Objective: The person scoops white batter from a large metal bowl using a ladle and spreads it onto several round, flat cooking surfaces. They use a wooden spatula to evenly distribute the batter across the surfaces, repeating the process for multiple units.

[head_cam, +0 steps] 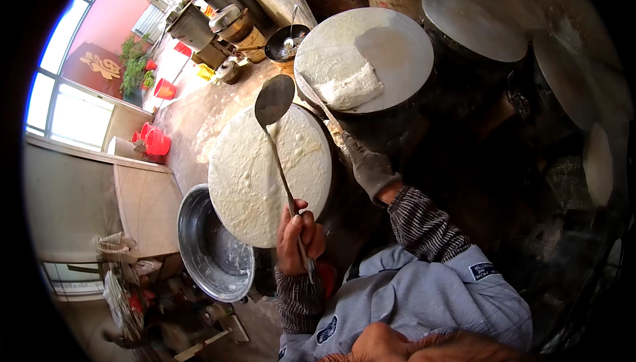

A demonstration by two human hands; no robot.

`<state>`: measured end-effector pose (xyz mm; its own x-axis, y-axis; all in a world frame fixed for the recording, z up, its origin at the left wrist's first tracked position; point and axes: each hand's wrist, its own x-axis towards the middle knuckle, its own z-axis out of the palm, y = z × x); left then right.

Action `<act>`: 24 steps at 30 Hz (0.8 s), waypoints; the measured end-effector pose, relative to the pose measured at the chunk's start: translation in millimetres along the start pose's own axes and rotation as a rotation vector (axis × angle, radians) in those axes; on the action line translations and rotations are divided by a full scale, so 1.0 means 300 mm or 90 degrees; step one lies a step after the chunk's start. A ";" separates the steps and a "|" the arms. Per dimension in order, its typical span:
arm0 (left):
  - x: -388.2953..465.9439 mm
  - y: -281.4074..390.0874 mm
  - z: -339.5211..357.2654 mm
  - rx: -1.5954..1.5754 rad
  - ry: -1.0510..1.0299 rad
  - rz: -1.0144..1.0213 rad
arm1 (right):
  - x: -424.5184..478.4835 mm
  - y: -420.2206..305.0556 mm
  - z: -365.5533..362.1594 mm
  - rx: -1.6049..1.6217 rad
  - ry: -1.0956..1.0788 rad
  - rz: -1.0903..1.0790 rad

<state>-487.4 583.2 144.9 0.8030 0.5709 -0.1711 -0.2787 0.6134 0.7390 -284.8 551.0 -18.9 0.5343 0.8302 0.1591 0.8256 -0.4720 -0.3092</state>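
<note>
My left hand (300, 238), bare, grips the handle of a metal ladle (275, 98), whose bowl hangs over the upper edge of the nearer round griddle. A pale, bubbly layer of batter (253, 178) covers that griddle. My right hand (370, 166), in a grey glove, is shut on a long thin scraper (318, 98) that lies along the lower left rim of the farther griddle (402, 59). On that griddle a thin white sheet of batter (328, 49) is partly folded into a thick flap (350, 89). The glove hides the scraper's near end.
A large metal basin (186, 228) with whitish residue stands left of the nearer griddle. Two more round griddles or lids (474, 21) (564, 79) are at the right. A wok (285, 46) with a ladle, pots and red buckets (158, 142) stand farther off.
</note>
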 end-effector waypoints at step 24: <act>-0.025 -0.031 0.013 -0.029 -0.011 -0.049 | -0.209 0.291 -0.395 -0.269 -0.052 0.108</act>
<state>-488.7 571.1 141.8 0.8320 0.5117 -0.2144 -0.2395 0.6798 0.6932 -224.7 422.7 55.2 0.6659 0.7436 0.0602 0.7385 -0.6685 0.0882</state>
